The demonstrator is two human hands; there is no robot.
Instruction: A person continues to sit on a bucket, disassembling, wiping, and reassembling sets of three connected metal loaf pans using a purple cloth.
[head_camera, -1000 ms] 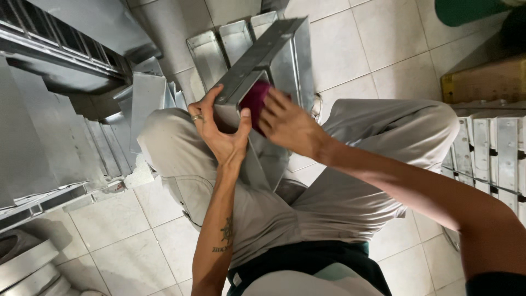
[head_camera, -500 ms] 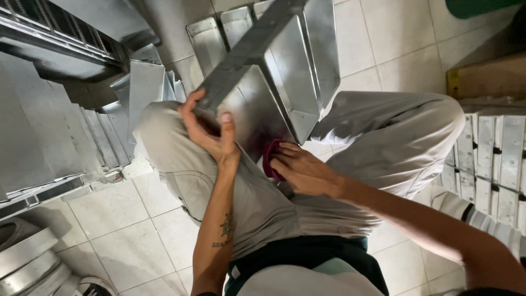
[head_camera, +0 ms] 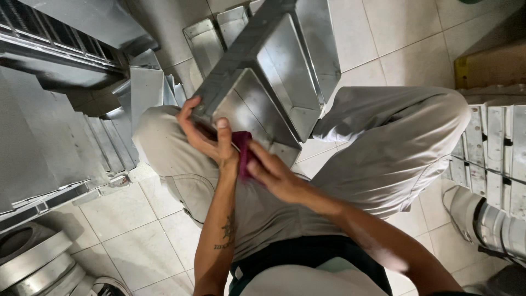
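Note:
I sit with a shiny sheet-metal duct piece (head_camera: 274, 82) resting between my knees, its near end toward me. My left hand (head_camera: 205, 134) grips the near left corner of the duct, thumb up against its face. My right hand (head_camera: 274, 172) presses a dark red cloth (head_camera: 243, 153) against the lower near face of the duct, just right of my left thumb. My light grey trousers (head_camera: 383, 142) fill the middle of the view.
More sheet-metal duct pieces (head_camera: 211, 38) lie on the white tiled floor (head_camera: 126, 235) behind and to the left. Folded metal sections (head_camera: 493, 148) are stacked at the right. Round metal ducting (head_camera: 33, 263) sits at the bottom left. A cardboard box (head_camera: 487, 66) stands at upper right.
My right hand with the red cloth has slid from the upper part of the duct down to its near lower face. The duct has tilted closer to me.

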